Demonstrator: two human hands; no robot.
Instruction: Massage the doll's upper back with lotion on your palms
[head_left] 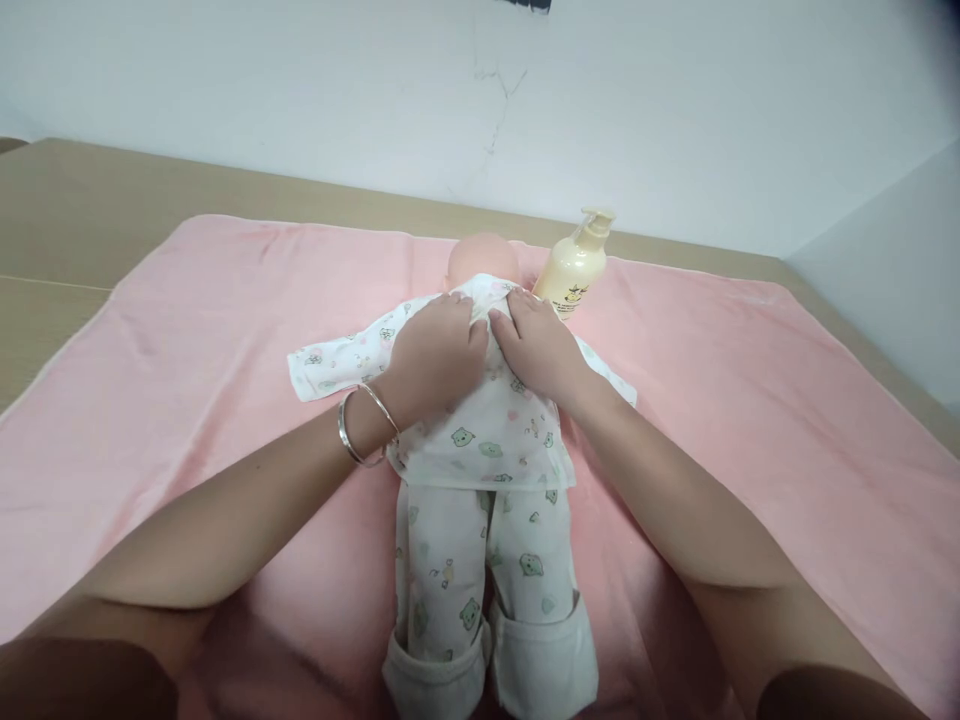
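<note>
item: baby doll (484, 258), laid lengthwise on a pink blanket (735, 400) over a wood-toned desk (112, 200); rounded head at the far end, face not visible.

clothing: white printed shirt (491, 440), sleeves stretched out to either side of the doll; matching trousers (450, 560) along its lower part, nearest the wearer, with broad plain cuffs (547, 660).

handling, as judged: shirt and trousers thin, soft and limp, apt to crease or slide; the smooth head probably firmer and somewhat slick. weight uncertain, likely modest. best hold for the shirt: both sides of the neckline or the shoulder seams; for the doll, beneath the head and trunk together.

left hand (442, 350): bears silver-coloured bangles (345, 430); lies on the shirt at the doll's upper body, below the head. grip partly closed, fingers bent, thumb close by; whether cloth is pinched cannot be told.

right hand (544, 350): on the opposite side of the doll's upper body, touching the shirt near the neckline. grip loosely curved, thumb parted from the index finger; any pinch under the fingertips is hidden.

also listed: pale yellow pump bottle (574, 270), beside the doll's head, beyond the right hand.
</note>
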